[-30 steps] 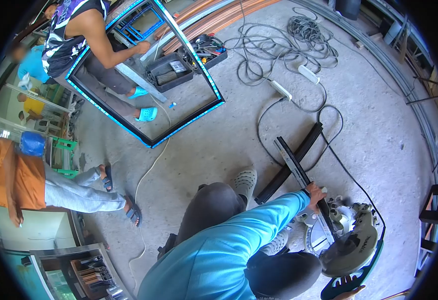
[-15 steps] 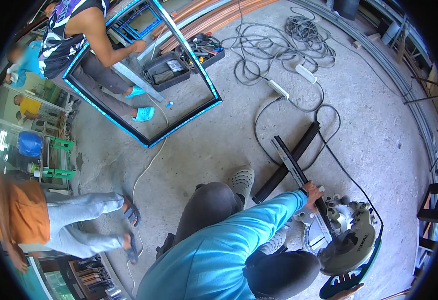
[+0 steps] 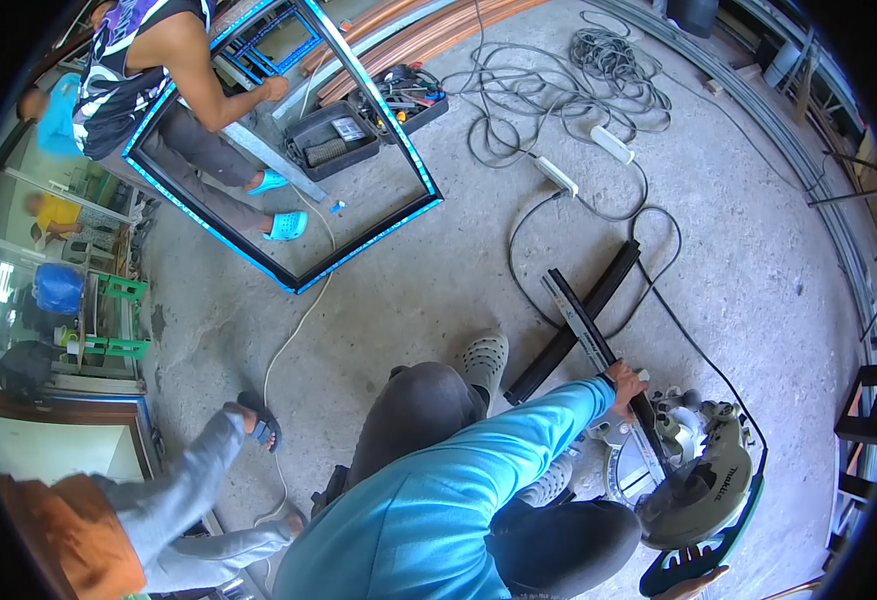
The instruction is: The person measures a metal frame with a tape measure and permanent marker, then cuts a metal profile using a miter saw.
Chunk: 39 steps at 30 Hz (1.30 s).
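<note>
My left hand (image 3: 627,388) is closed around a long dark metal profile (image 3: 581,318), which runs across the base of a Makita miter saw (image 3: 711,485). The near end of the profile lies by the saw's blade guard. At the lower right, my right hand (image 3: 697,578) has its fingers wrapped through the saw's dark handle (image 3: 664,575). Another black profile (image 3: 539,368) lies on the floor, passing beneath the held one. My bent knee (image 3: 424,410) and grey clog (image 3: 486,365) are left of these pieces.
A co-worker (image 3: 174,90) holds a large blue-edged frame (image 3: 369,238) near tool trays (image 3: 344,140). Another person in orange (image 3: 89,530) is at lower left. Coiled cables (image 3: 609,75), power strips (image 3: 557,176) and long metal bars (image 3: 759,100) lie around the floor.
The person in orange and grey trousers has stepped toward the bottom of the view. My hands, the profile and the saw look nearly unmoved.
</note>
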Motion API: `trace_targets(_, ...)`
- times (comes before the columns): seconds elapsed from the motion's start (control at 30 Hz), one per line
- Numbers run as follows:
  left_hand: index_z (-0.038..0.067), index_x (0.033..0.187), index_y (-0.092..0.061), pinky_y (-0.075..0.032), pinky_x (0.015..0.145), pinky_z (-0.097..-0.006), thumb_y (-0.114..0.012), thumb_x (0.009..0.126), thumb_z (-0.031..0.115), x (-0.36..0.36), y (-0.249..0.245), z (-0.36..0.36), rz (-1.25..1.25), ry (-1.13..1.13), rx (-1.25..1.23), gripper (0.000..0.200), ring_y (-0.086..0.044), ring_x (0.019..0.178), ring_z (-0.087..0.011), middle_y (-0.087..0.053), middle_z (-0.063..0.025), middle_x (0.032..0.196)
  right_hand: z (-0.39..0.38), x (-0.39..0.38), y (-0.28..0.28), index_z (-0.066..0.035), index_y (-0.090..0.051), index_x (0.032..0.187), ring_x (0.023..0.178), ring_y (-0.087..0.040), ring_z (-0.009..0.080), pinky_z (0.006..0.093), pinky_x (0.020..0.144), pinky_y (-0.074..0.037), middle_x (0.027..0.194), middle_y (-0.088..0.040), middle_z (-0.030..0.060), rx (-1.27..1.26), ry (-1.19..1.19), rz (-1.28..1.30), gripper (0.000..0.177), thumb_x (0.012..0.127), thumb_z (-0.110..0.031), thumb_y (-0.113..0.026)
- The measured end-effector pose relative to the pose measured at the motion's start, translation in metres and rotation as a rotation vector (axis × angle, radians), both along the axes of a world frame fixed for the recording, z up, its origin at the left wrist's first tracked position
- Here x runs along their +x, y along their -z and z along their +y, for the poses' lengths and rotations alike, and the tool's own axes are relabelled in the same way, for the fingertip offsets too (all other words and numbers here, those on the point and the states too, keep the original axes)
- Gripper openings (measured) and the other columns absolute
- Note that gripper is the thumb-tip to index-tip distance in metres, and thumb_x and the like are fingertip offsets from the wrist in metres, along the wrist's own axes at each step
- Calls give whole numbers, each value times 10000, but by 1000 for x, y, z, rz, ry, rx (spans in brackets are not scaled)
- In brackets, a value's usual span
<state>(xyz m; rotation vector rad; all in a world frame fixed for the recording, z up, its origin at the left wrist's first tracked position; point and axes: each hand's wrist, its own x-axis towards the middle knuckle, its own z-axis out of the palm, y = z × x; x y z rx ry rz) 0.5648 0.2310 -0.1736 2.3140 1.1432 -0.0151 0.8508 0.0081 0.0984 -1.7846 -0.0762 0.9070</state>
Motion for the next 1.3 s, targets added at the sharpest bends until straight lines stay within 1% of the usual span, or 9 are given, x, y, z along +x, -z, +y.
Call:
trace_targets(0.3, 129, 1293, -642, -481, 879, -544, -821, 617, 654, 0, 5, -2, -25, -20, 85, 874, -737, 902, -343, -757, -127, 949, -14, 11, 3, -2, -301, 1575, 1350, -513, 389, 577, 1146, -359, 1493, -494, 235, -22, -24, 4, 938, 1009, -749, -255)
trace_targets(0.37, 94, 981, -777, -554, 744, -525, -807, 598, 625, -10, 12, 5, -188, -75, 104, 655, -730, 839, -388, -740, -196, 872, -25, 17, 17, -8, -265, 1586, 1293, -554, 395, 588, 1106, -418, 1470, -514, 237, 57, -42, 4, 943, 1007, -752, -267)
trace_targets(0.43, 85, 952, -775, -557, 725, -525, -794, 584, 718, -16, -9, 15, -82, -62, -50, 732, -727, 816, -395, -735, -195, 844, -57, 47, 56, -73, -368, 1508, 1296, -559, 396, 574, 1077, -467, 1456, -535, 234, 216, -259, -29, 841, 1008, -746, -302)
trace_targets(0.47, 81, 938, -774, -558, 715, -526, -788, 576, 764, -14, -17, 18, -2, -38, -102, 773, -726, 805, -399, -732, -195, 830, -52, 34, 48, -96, -426, 1439, 1263, -592, 392, 562, 1043, -487, 1435, -559, 231, 227, -326, -63, 773, 1018, -731, -302)
trace_targets(0.5, 76, 923, -774, -560, 705, -526, -782, 569, 810, -7, -23, 17, 131, 17, -114, 815, -725, 793, -403, -730, -194, 816, -56, 44, 54, -92, -473, 1396, 1169, -659, 371, 511, 967, -519, 1350, -631, 222, 247, -228, 1, 747, 1026, -719, -305)
trace_targets(0.53, 78, 1067, -753, -573, 742, -506, -806, 603, 770, -8, -10, 14, -73, 6, -140, 835, -736, 841, -390, -751, -174, 877, -40, 21, 28, -72, -515, 1353, 1050, -709, 341, 456, 881, -535, 1225, -696, 207, 148, -208, -75, 748, 1028, -716, -314)
trace_targets(0.6, 124, 1320, -640, -570, 848, -495, -779, 676, 757, 2, -4, 7, 8, -4, 48, 914, -745, 936, -367, -769, -155, 1014, -23, 8, 3, -1, -607, 1221, 847, -735, 281, 380, 712, -556, 975, -742, 183, 42, -147, -122, 793, 1034, -712, -310)
trace_targets(0.73, 140, 1391, -600, -535, 919, -497, -740, 721, 770, 1, -10, 7, 102, 18, 85, 930, -735, 1009, -350, -767, -157, 1055, -13, -5, -6, 30, -642, 1096, 599, -645, 183, 304, 575, -523, 739, -681, 98, -51, -206, -318, 815, 1047, -699, -280)
trace_targets(1.3, 135, 1382, -624, -508, 957, -475, -815, 699, 697, 4, -23, 11, 60, -16, -17, 905, -717, 1062, -341, -757, -165, 1116, -31, -13, 22, 5, -605, 1083, 613, -604, 162, 308, 591, -501, 739, -636, 86, 7, -180, -348, 778, 1050, -697, -272)
